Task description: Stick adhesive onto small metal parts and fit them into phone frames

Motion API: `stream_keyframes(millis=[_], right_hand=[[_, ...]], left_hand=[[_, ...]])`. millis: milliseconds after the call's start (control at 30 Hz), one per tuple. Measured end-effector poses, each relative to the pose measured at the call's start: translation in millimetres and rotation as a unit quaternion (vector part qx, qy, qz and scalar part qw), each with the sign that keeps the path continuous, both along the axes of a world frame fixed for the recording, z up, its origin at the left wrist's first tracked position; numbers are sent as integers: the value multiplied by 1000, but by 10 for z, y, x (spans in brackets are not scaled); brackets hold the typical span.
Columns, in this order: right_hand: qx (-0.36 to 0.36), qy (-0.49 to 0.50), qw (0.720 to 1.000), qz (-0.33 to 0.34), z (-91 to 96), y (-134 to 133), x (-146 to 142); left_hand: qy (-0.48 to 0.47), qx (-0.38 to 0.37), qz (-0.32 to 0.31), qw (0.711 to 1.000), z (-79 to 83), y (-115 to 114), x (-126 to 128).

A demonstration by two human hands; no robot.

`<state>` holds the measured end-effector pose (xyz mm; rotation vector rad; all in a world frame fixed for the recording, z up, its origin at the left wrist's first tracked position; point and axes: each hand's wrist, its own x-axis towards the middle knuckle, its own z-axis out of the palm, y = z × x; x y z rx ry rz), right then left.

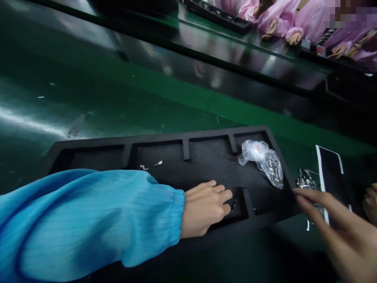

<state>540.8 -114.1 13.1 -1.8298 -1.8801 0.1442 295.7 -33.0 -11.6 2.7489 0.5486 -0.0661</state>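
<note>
My left hand (207, 207), in a blue sleeve (123, 220) and with a ring on one finger, reaches over a black foam tray (188, 151). Its fingers curl down close together; whatever they may hold is hidden. A thin dark strip (235, 201) lies just beyond its fingertips. My right hand (338, 226) is blurred at the tray's right corner, thumb and forefinger close together as in a pinch. Anything between them cannot be made out. In the tray lie a small flat flex cable (151, 165) and a knotted clear plastic bag (269, 163) of small metallic parts.
Right of the tray sits a pile of small shiny parts (308, 180) beside a black sheet with white edges (331, 173). Another person's hand (370, 202) shows at the right edge. Across the green table, people in pink sleeves (278, 17) sit by another black tray (218, 15).
</note>
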Motion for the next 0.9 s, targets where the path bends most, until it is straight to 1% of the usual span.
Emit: stream_keyframes(millis=[33, 67, 100, 133, 167, 233, 300, 400, 500, 600, 733, 900], right_hand=[[-8, -12, 996, 88, 31, 19, -146], [-18, -20, 987, 157, 53, 49, -291], [-30, -30, 977, 209, 62, 89, -430], [-46, -47, 971, 230, 55, 140, -554], [-77, -70, 962, 253, 35, 200, -656], [-115, -146, 938, 291, -32, 329, -786], [-130, -196, 922, 308, -106, 441, -829], [-126, -226, 916, 307, -178, 526, -820], [-119, -247, 911, 309, -190, 526, -804], [-114, -264, 903, 320, -163, 503, -802], [-99, -288, 891, 336, -140, 505, -809], [-74, -293, 890, 341, -185, 540, -791]], left_hand=[[-6, 3, 11, 1000, -13, -6, -17], [-14, 5, 24, 1000, -25, -18, -34], [-22, 4, 39, 999, -39, -34, -46], [-32, 4, 53, 998, -54, -53, -53], [-40, 6, 65, 997, -73, -74, -53], [-52, 26, 84, 995, -111, -116, -36], [-61, 53, 105, 991, -141, -152, -9], [-72, 77, 126, 986, -147, -177, -2], [-65, 96, 132, 984, -125, -167, -55], [-56, 114, 147, 981, -117, -159, -115], [-45, 83, 160, 983, -142, -159, -108], [-48, 31, 130, 990, -144, -129, -3]])
